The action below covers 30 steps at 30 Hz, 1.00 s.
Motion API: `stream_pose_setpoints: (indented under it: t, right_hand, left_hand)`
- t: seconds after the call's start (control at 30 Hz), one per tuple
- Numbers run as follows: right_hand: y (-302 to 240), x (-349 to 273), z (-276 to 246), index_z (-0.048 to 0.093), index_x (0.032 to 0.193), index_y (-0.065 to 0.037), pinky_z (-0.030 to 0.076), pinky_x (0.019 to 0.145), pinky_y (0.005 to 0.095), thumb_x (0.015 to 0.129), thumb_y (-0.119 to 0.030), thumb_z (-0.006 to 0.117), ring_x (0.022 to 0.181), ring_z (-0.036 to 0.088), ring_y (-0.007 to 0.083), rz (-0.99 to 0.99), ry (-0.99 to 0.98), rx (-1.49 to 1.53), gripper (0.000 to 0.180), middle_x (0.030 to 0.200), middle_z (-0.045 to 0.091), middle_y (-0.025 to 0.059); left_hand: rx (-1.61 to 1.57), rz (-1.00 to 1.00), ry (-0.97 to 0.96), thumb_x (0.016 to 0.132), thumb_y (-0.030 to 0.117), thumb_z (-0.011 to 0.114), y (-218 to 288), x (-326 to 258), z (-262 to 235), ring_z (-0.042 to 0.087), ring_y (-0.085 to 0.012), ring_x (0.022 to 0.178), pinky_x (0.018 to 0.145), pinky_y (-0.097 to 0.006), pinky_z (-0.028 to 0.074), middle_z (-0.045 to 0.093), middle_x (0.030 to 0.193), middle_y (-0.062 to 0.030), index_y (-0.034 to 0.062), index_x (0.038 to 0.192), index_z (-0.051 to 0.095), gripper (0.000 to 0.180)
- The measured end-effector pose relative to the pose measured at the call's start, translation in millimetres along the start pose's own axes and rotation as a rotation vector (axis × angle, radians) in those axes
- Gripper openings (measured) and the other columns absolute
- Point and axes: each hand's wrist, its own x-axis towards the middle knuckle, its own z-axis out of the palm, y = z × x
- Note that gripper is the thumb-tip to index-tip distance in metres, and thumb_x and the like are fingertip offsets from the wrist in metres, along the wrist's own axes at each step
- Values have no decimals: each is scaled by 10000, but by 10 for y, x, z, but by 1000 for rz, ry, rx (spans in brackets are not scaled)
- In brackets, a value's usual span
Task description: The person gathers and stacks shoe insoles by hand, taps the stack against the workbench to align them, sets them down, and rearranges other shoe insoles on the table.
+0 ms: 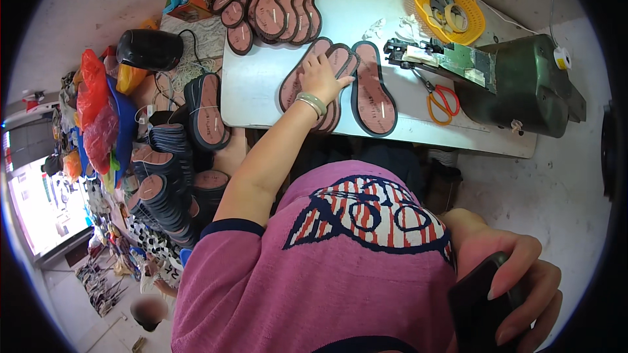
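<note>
The left hand (319, 84), fingers (314, 61) spread, is apparently positioning overlapping soles (292, 91); lifting one would require closing the grip. The right hand (531, 282) is gripping a black object (483, 297).

Pink shirt (314, 294), navy-trimmed sleeve (219, 258), green bangle (316, 101)

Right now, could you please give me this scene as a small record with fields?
left hand: spread on overlapping pink soles
right hand: holding a black object, kind unclear
surface: white table
right of left hand: separate dark-edged sole
table's right side: green machine
near machine: scissors, orange and red handles
far right: yellow basket
</note>
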Motion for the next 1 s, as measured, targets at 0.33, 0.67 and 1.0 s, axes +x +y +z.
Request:
stream_pose_setpoints:
  t: [0.33,0.67,1.0]
  right_hand:
    - [97,4,97,638,1252,-293,408,789,305,883,-196,814,955,512,137,0,13,-13,421,1069,602,-67]
    - [-40,16,134,641,1249,-295,407,793,294,893,-214,807,942,509,135,10,23,19,402,1055,604,-52]
    - [121,80,200,646,1238,-290,411,785,315,894,-207,804,962,516,129,-62,5,23,388,1094,599,-78]
  left_hand:
    - [-377,-69,-204,842,458,818,-215,11,230,554,-454,1285,1100,-488,453,498,1434,-358,-99,1466,429,922]
    - [-939,-180,-393,761,455,892,-332,4,784,692,-432,1044,980,-438,521,693,1162,-318,-129,1318,540,880]
    - [38,118,-17,767,400,894,-397,159,-549,603,-367,1194,1066,-472,444,646,1293,-162,91,1477,535,854]
